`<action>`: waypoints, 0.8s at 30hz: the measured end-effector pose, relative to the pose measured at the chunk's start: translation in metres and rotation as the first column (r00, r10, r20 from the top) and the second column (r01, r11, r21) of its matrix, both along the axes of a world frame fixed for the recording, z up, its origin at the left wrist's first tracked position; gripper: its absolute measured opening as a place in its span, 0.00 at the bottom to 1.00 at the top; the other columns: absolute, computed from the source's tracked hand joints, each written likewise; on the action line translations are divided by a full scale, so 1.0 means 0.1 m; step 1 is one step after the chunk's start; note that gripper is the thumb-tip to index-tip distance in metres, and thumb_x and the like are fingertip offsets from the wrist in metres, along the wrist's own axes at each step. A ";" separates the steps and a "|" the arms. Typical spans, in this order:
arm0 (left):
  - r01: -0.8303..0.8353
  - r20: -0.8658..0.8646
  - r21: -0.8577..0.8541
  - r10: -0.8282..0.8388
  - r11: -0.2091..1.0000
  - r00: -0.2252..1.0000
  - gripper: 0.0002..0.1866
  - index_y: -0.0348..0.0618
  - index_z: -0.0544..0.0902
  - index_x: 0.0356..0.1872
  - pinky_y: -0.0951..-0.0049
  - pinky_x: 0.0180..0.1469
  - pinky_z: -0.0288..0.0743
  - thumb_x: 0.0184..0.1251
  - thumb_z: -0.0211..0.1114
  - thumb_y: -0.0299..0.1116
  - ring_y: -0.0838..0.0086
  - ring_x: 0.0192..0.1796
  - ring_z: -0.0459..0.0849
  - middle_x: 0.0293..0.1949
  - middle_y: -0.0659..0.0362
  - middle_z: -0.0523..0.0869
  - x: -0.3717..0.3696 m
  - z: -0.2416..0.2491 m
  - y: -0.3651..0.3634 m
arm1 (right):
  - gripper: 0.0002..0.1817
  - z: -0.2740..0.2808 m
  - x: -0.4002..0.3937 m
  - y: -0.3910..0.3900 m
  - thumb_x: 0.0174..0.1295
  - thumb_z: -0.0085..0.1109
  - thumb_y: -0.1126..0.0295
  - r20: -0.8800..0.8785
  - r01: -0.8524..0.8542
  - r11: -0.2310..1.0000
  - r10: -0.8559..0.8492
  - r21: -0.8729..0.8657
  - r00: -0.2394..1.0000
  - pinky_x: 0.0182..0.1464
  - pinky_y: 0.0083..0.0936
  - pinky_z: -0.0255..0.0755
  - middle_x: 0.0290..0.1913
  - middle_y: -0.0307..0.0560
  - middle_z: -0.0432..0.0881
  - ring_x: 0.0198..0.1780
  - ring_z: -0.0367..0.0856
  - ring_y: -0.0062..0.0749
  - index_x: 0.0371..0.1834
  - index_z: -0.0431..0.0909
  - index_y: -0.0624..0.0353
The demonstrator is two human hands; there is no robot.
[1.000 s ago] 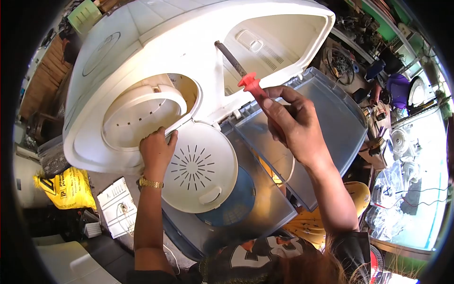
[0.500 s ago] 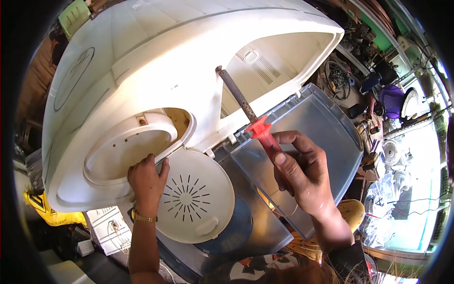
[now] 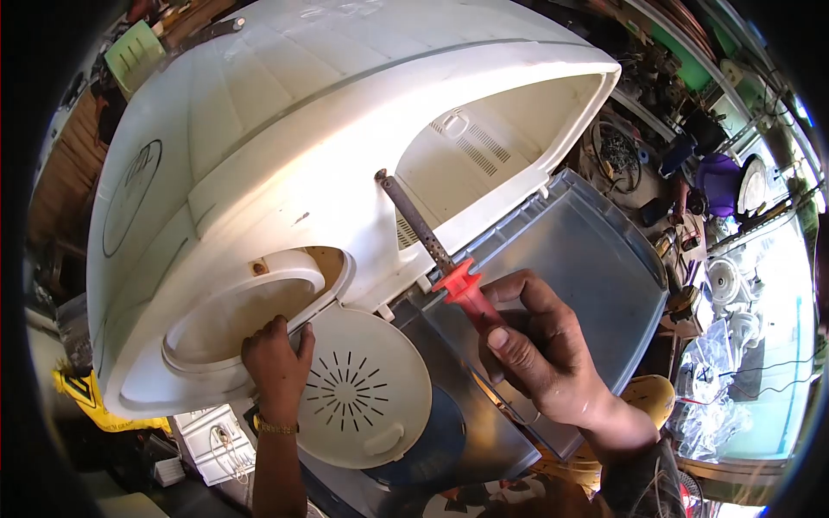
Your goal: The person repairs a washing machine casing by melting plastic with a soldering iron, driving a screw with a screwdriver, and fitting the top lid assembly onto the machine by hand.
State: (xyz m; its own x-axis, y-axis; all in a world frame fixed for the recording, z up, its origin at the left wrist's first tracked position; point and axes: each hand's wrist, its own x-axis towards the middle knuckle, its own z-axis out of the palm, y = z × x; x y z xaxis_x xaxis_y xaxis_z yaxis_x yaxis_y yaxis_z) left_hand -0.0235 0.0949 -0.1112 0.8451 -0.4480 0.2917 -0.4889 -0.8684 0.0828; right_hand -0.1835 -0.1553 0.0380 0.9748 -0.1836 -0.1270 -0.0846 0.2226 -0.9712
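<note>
A white twin-tub washing machine (image 3: 285,164) lies tilted in front of me, its top panel facing me. My right hand (image 3: 553,363) holds a soldering iron (image 3: 465,292) by its red handle. The iron's dark, perforated barrel points up and left, its tip at the panel strip between the two tub openings; whether it touches cannot be told. My left hand (image 3: 278,367) is closed over the edge of the round tub opening, with its fingertips inside and partly hidden. Below it is an off-white round lid (image 3: 401,363) with radiating slots.
A smoky clear lid (image 3: 579,259) hangs open from the machine's lower edge. At the left lie a yellow bag (image 3: 104,406) and a white panel with wires (image 3: 216,445). Clear plastic bags (image 3: 712,406), a purple item (image 3: 717,186) and clutter are at the right.
The machine and both hands sit slightly lower in view, as the camera has shifted. The soldering iron stays near the same strip, and both grips look unchanged.
</note>
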 end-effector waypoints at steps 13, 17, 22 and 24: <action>0.000 -0.002 0.014 0.000 1.000 1.000 0.17 0.38 0.77 0.30 0.58 0.39 0.71 0.60 0.63 0.44 0.53 0.29 0.81 0.25 0.49 0.81 0.00 -0.03 -0.01 | 0.08 -0.05 0.05 -0.02 0.71 0.48 0.76 0.090 -0.029 1.000 0.029 -0.009 0.996 0.32 0.16 0.66 0.36 0.39 0.71 0.31 0.69 0.15 0.49 0.65 0.63; 0.000 0.001 0.017 0.000 1.000 1.000 0.16 0.39 0.77 0.30 0.57 0.38 0.71 0.60 0.62 0.44 0.53 0.29 0.80 0.26 0.49 0.81 0.00 -0.03 -0.01 | 0.07 -0.07 0.05 -0.02 0.70 0.48 0.76 0.083 -0.034 0.999 0.032 0.020 0.996 0.31 0.16 0.66 0.36 0.39 0.71 0.30 0.70 0.16 0.48 0.65 0.63; -0.008 0.003 0.027 0.008 1.000 1.000 0.17 0.38 0.78 0.30 0.57 0.38 0.71 0.59 0.63 0.44 0.53 0.29 0.80 0.26 0.49 0.81 0.00 -0.04 -0.02 | 0.07 -0.07 0.05 -0.03 0.70 0.49 0.76 0.088 -0.036 0.999 0.038 -0.022 0.995 0.29 0.17 0.65 0.34 0.40 0.70 0.27 0.69 0.16 0.47 0.64 0.63; -0.003 0.021 0.017 0.002 1.000 1.000 0.17 0.38 0.78 0.31 0.57 0.38 0.71 0.59 0.63 0.44 0.53 0.29 0.80 0.25 0.49 0.81 0.01 -0.06 -0.01 | 0.07 -0.06 0.06 -0.02 0.70 0.49 0.76 0.072 -0.024 1.000 0.025 -0.007 0.997 0.29 0.17 0.65 0.34 0.40 0.70 0.26 0.68 0.16 0.47 0.63 0.62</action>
State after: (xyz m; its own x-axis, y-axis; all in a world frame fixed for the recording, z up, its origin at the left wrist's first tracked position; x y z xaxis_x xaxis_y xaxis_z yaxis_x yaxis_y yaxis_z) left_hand -0.0225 0.0939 -0.1175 0.8398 -0.4511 0.3020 -0.4883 -0.8708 0.0572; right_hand -0.1777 -0.1571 0.0324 0.9855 -0.1603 -0.0549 -0.0193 0.2156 -0.9763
